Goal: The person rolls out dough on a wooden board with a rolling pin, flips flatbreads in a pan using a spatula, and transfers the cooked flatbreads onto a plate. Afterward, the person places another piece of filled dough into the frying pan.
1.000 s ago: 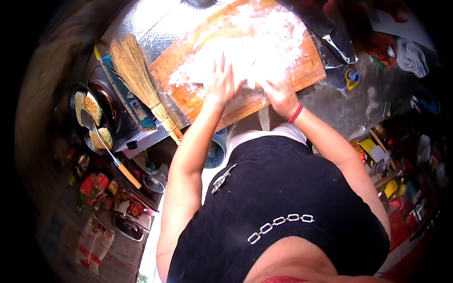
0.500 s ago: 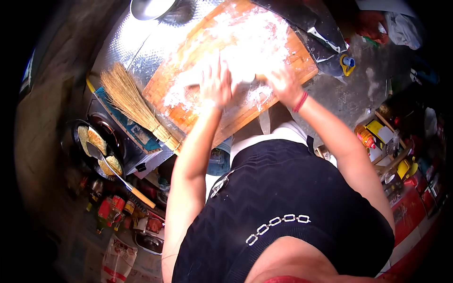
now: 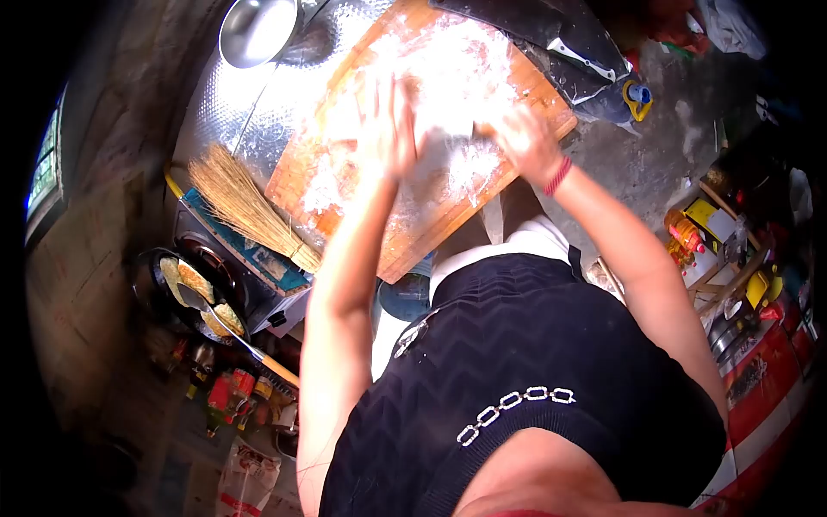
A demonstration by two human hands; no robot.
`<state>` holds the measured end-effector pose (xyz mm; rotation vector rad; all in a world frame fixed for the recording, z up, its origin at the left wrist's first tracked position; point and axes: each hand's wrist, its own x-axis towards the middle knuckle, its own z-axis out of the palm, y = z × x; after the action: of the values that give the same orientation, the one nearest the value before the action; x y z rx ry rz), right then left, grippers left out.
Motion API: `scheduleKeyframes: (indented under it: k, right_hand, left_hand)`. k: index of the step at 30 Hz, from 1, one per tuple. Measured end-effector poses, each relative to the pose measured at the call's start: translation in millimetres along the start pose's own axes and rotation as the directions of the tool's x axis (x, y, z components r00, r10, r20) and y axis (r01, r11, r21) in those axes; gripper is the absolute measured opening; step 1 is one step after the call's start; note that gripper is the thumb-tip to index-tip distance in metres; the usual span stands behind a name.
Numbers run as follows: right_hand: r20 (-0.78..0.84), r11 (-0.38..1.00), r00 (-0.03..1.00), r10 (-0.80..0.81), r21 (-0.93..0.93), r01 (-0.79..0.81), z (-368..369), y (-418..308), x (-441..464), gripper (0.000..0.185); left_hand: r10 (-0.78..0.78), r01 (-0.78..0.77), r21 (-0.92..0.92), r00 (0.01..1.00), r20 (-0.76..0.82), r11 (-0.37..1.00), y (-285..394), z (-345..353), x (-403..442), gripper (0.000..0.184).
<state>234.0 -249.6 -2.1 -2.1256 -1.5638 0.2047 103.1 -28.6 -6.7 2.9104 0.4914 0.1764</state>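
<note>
A wooden board point(image 3: 543, 95) dusted with white flour point(image 3: 469, 56) lies in front of me, its middle washed out by bright light. My left hand point(image 3: 390, 138) is over the board's left part, fingers stretched out and slightly blurred. My right hand point(image 3: 527, 145), with a red band at the wrist, has its fingers bent round a short brown wooden end, which looks like part of a rolling pin point(image 3: 484, 129). Glare hides the rest of the pin and whatever lies under the left palm.
A straw brush point(image 3: 245, 198) lies left of the board. Beyond it, a black pan point(image 3: 162, 289) holds several browned flatbreads point(image 3: 196, 280) and a spatula point(image 3: 258, 353). A metal bowl point(image 3: 258, 33) stands at the back, a knife point(image 3: 581, 59) to the right. Bottles and packets crowd the right side.
The view has shifted slightly, so the pan and bowl show further inside it. My left hand has moved a little up the board. My right hand stays by the wooden end.
</note>
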Motion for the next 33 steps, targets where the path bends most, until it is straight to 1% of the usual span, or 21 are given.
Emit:
scheduleKeyframes:
  k: [1, 2, 3, 5, 6, 8, 10, 11, 13, 15, 17, 18, 19, 20, 21, 24, 27, 28, 31, 32, 33]
  right_hand:
    - [-0.116, 0.993, 0.992, -0.059, -0.108, 0.046, -8, 6, 22, 0.03]
    - [-0.166, 0.998, 0.985, -0.042, -0.046, 0.035, -10, 16, 39, 0.03]
    - [-0.137, 0.999, 0.991, -0.015, -0.037, 0.01, -15, 26, 48, 0.028]
    - [-0.139, 0.999, 0.99, 0.014, -0.03, -0.018, -13, 34, 48, 0.028]
    - [-0.178, 0.994, 0.984, -0.034, -0.105, 0.015, -7, 33, 42, 0.024]
    - [-0.182, 0.999, 0.983, -0.01, -0.048, 0.002, 3, 24, 28, 0.025]
    - [-0.128, 0.999, 0.991, 0.042, -0.025, -0.046, 2, 7, 14, 0.018]
    - [-0.099, 0.998, 0.994, 0.051, -0.025, -0.054, -4, -3, 12, 0.018]
    - [-0.159, 0.999, 0.987, -0.007, 0.045, 0.014, -5, -17, 11, 0.025]
    - [-0.043, 1.0, 0.999, 0.003, 0.02, -0.002, -3, -30, 1, 0.036]
    - [-0.076, 0.993, 0.99, -0.117, 0.022, 0.119, 2, -42, -8, 0.039]
    - [-0.08, 0.985, 0.986, -0.147, 0.084, 0.154, 3, -51, -10, 0.04]
    - [0.021, 0.974, 0.979, -0.202, 0.107, 0.199, 1, -59, -17, 0.047]
    - [0.052, 0.97, 0.98, -0.192, 0.162, 0.182, 2, -67, -21, 0.047]
    - [0.091, 0.961, 0.978, -0.187, 0.222, 0.163, 5, -75, -25, 0.047]
    - [0.086, 0.952, 0.97, -0.226, 0.228, 0.202, 23, -88, -31, 0.046]
    - [0.059, 0.932, 0.962, -0.267, 0.27, 0.242, 22, -95, -23, 0.044]
    - [0.069, 0.937, 0.958, -0.28, 0.237, 0.257, 22, -96, -22, 0.046]
    - [0.125, 0.925, 0.936, -0.328, 0.243, 0.291, 30, -99, -26, 0.047]
    - [0.164, 0.922, 0.927, -0.337, 0.256, 0.29, 23, -106, -24, 0.044]
    - [0.17, 0.91, 0.919, -0.355, 0.287, 0.299, 27, -110, -25, 0.042]
  left_hand:
    - [-0.008, 0.018, 0.066, 0.989, -0.146, 0.998, -5, 1, 48, 0.047]
    - [-0.087, 0.082, -0.077, 0.994, -0.064, 0.994, 2, -14, 83, 0.045]
    - [-0.146, 0.143, -0.213, 0.989, 0.003, 0.966, 14, -23, 111, 0.043]
    - [0.057, -0.086, -0.192, 0.987, -0.153, 0.978, 45, -21, 119, 0.045]
    - [0.149, -0.186, -0.169, 0.966, -0.21, 0.968, 60, -23, 112, 0.046]
    - [0.29, -0.318, -0.103, 0.931, -0.22, 0.942, 72, -39, 95, 0.046]
    - [0.34, -0.35, -0.102, 0.935, -0.104, 0.931, 69, -24, 70, 0.051]
    - [0.281, -0.296, -0.109, 0.951, -0.131, 0.949, 57, 6, 58, 0.055]
    - [0.214, -0.21, -0.105, 0.976, 0.033, 0.972, 44, -3, 35, 0.06]
    - [0.173, -0.173, -0.113, 0.985, -0.003, 0.979, 39, -9, 1, 0.056]
    - [0.12, -0.114, -0.059, 0.986, 0.114, 0.992, 26, -14, -57, 0.049]
    - [0.089, -0.084, -0.053, 0.992, 0.09, 0.995, 23, -18, -89, 0.05]
    - [0.056, -0.053, -0.047, 0.996, 0.066, 0.997, 21, -22, -119, 0.051]
    - [0.05, -0.048, -0.073, 0.998, 0.028, 0.996, 15, -26, -147, 0.049]
    - [0.034, -0.035, -0.101, 0.999, -0.005, 0.994, 16, -36, -161, 0.047]
    - [-0.022, 0.011, -0.099, 0.993, -0.116, 0.995, 20, -39, -162, 0.045]
    - [-0.121, 0.123, -0.096, 0.992, 0.028, 0.988, 29, -38, -144, 0.044]
    - [-0.128, 0.14, -0.111, 0.985, 0.112, 0.984, 29, -35, -154, 0.044]
    - [-0.21, 0.216, -0.115, 0.976, 0.059, 0.97, 38, -34, -217, 0.044]
    - [-0.241, 0.24, -0.186, 0.97, 0.014, 0.953, 43, -29, -240, 0.04]
    - [-0.294, 0.297, -0.192, 0.955, 0.04, 0.935, 51, -36, -256, 0.039]
